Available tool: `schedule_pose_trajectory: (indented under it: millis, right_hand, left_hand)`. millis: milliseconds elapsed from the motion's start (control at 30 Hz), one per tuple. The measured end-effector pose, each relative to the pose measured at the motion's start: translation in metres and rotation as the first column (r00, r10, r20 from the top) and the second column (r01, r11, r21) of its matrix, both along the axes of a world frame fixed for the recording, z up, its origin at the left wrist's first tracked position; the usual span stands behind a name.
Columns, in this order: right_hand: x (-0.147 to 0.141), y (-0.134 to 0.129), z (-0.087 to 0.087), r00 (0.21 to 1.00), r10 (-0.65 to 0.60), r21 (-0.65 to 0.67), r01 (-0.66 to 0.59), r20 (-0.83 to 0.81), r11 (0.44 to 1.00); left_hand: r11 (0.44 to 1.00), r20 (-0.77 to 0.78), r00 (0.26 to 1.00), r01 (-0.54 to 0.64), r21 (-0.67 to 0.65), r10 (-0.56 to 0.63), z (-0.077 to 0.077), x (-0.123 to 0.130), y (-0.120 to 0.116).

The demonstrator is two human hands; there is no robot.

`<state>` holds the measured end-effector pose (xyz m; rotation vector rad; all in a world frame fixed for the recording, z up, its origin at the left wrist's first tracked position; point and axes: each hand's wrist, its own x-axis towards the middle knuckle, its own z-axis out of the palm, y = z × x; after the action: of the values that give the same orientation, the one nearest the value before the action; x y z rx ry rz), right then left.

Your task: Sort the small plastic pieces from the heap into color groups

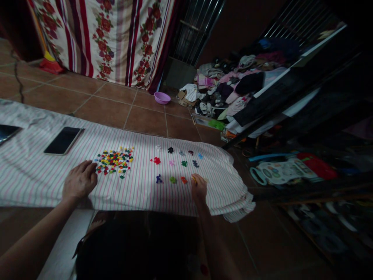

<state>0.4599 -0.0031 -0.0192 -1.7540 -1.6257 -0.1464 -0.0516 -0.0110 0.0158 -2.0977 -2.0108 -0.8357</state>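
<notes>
A mixed heap of small coloured pieces (115,160) lies on the striped cloth. My left hand (78,181) rests on the cloth at the heap's left edge, fingers loosely stretched and nothing visible in them. To the right, pieces are sorted by colour into small clusters, among them red (157,160), dark blue (159,179), lime green (173,179), dark green (184,163) and black (170,150). My right hand (199,188) is at the right end of the nearest row, beside the orange cluster (183,179). Its fingers pinch a small yellow-orange piece (194,179); pale pieces beside it are partly hidden.
A phone (64,140) lies left of the heap, with another dark device (8,133) at the cloth's far left. Beyond, on the tiled floor, are a purple basin (162,98), a red dustpan (51,66) and a clothes pile (227,83). A floral curtain (116,39) hangs behind.
</notes>
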Motion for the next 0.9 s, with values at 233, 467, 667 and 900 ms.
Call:
schedule_pose_trajectory:
  millis: [233, 467, 667, 900]
  right_hand:
    - [-0.0038, -0.0021, 0.0013, 0.999, 0.008, -0.003, -0.008, 0.033, 1.000]
    - [-0.0050, -0.0008, 0.0032, 0.998, 0.006, -0.010, -0.005, 0.068, 1.000]
    - [-0.0057, -0.0007, 0.0044, 0.994, 0.003, 0.010, -0.004, 0.105, 1.000]
    - [-0.0068, -0.0006, 0.0077, 0.992, 0.016, 0.016, -0.018, 0.126, 1.000]
  left_hand:
    - [1.000, -0.026, 1.000, -0.017, -0.021, 0.016, 0.0006, 0.0000, 0.0010]
    - [0.999, -0.053, 0.998, -0.038, -0.015, 0.038, 0.0028, 0.0011, 0.0023]
    - [0.999, -0.067, 0.997, -0.032, 0.015, 0.033, -0.0020, -0.0003, 0.0031]
    - [0.999, -0.087, 0.996, -0.035, 0.036, 0.038, -0.0035, -0.0002, 0.0034]
